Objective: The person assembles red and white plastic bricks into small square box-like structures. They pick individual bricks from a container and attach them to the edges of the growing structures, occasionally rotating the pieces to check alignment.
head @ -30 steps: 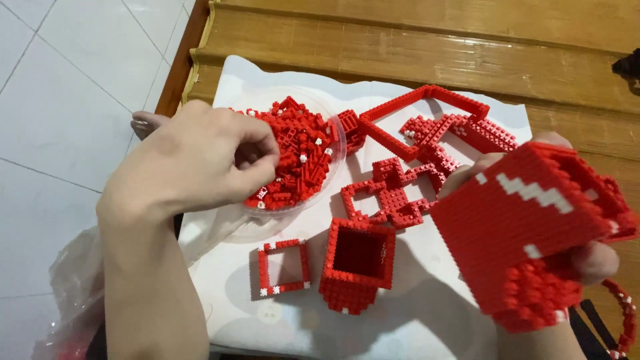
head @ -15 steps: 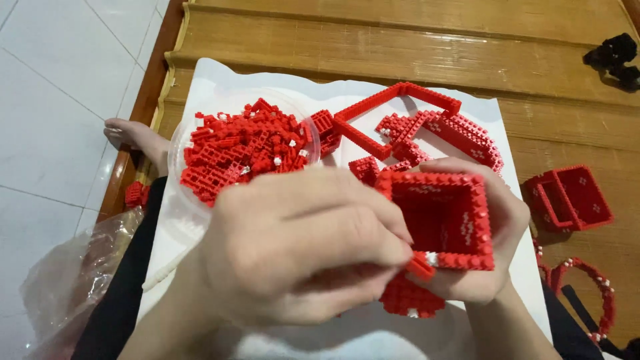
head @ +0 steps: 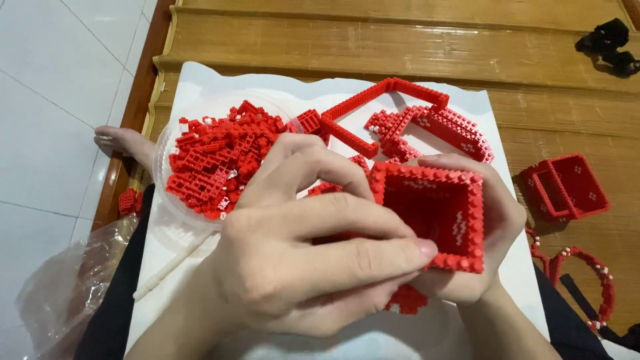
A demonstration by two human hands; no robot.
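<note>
Far left, a bare foot [head: 120,141] rests on the pale floor tiles beside the wooden bench [head: 400,40], and a crumpled clear plastic bag [head: 60,287] sits lower down; neither is in use. On the white sheet [head: 200,87] spread over the bench I see a shallow clear dish [head: 163,193] heaped with loose small red bricks [head: 217,160], a few white ones mixed in. I judge it is parked at the left so the left hand can dip into it easily. A white stick-like tool [head: 170,267] lies on the sheet just below the dish.

My left hand [head: 300,260] is clenched around the near-left corner of the red brick box [head: 433,213], thumb laid along its lower wall, fingers wrapping over the top edge. The box is an open square shell with white-studded patches in its walls and nothing inside that I can see. The right hand [head: 487,227] cups it from underneath and the far side, fingers curled over the upper rim, so the box is held up off the sheet between both hands, mouth tipped toward the camera; that looks like a hold for pressing on the wall.

Behind the hands lie a flat red frame [head: 387,107] and other part-built red sections [head: 447,127]. Further right, on bare wood, sits a smaller two-compartment red tray [head: 567,187], seemingly unfilled, with a red beaded ring [head: 593,280] below it and a black object [head: 610,43] at the top corner.
</note>
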